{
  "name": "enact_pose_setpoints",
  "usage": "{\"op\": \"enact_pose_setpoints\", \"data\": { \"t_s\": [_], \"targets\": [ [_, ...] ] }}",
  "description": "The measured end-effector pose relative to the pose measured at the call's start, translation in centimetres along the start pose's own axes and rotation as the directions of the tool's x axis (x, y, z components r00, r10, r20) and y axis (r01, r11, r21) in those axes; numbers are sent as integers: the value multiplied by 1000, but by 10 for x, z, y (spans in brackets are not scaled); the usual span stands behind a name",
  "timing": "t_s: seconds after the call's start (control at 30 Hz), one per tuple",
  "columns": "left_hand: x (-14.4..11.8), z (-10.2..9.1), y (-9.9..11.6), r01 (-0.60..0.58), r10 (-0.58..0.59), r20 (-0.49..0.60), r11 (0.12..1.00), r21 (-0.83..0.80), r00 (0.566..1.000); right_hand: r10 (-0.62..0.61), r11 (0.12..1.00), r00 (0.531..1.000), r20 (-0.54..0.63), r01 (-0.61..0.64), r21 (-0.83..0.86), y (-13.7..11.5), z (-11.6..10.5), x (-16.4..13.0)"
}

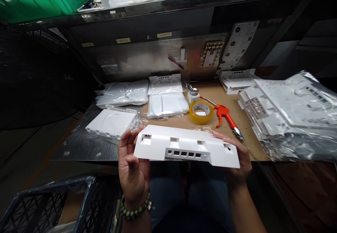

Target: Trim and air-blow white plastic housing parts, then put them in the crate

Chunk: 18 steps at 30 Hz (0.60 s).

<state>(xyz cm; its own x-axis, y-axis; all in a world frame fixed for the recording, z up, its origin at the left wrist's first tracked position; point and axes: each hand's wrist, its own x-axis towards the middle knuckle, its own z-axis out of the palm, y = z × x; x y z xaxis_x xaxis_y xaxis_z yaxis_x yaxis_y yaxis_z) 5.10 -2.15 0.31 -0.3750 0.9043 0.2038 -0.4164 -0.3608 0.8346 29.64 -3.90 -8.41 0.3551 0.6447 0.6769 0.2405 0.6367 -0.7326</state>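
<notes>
The left hand (pixel 134 169) and right hand (pixel 240 161) hold a white plastic housing (pixel 155 151) — one at each end — by the near edge of the desk (pixel 75 140). It looks light, stiff and slightly slippery; the solid ends suit gripping, clear of the port openings (pixel 184 154).

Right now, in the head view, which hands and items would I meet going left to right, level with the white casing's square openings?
Left hand, white casing, right hand, bagged white parts.

dark floor (pixel 39 155), shiny metal back panel (pixel 147 59)
</notes>
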Motion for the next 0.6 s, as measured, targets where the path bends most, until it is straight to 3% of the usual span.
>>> {"op": "enact_pose_setpoints", "data": {
  "t_s": [0.07,0.1,0.17,0.2,0.23,0.27,0.33,0.4,0.47,0.53,0.6],
  "targets": [
    [6,0,3,224,-235,-93,967,-120,967,-14,1000,1000,16,13,23,2,0,-1],
    [10,-1,5,384,-410,-117,903,-193,905,-27,999,999,34,26,36,2,-1,-2],
    [19,-5,10,663,-714,-80,681,-309,696,-67,997,991,117,62,45,3,-2,0],
    [23,-7,12,747,-801,-35,573,-338,598,-90,996,980,180,83,43,4,-4,3],
    [27,-9,14,791,-846,4,496,-357,533,-118,993,961,249,110,43,5,-5,8],
    [30,-11,16,805,-864,25,457,-378,503,-150,989,937,316,143,45,6,-7,15],
    [34,-13,19,779,-863,-4,458,-428,505,-214,974,874,436,224,31,10,-11,38],
    [35,-13,22,716,-835,-87,515,-471,544,-222,951,810,542,303,-64,20,-12,72],
    [35,-14,25,654,-798,-166,577,-489,579,-59,894,771,635,324,-310,36,-9,113],
    [34,-18,27,618,-771,-227,619,-484,595,252,741,729,636,277,-612,57,-1,151],
    [31,-26,26,595,-756,-233,634,-494,612,436,637,648,624,268,-723,78,12,178]
  ]
}}
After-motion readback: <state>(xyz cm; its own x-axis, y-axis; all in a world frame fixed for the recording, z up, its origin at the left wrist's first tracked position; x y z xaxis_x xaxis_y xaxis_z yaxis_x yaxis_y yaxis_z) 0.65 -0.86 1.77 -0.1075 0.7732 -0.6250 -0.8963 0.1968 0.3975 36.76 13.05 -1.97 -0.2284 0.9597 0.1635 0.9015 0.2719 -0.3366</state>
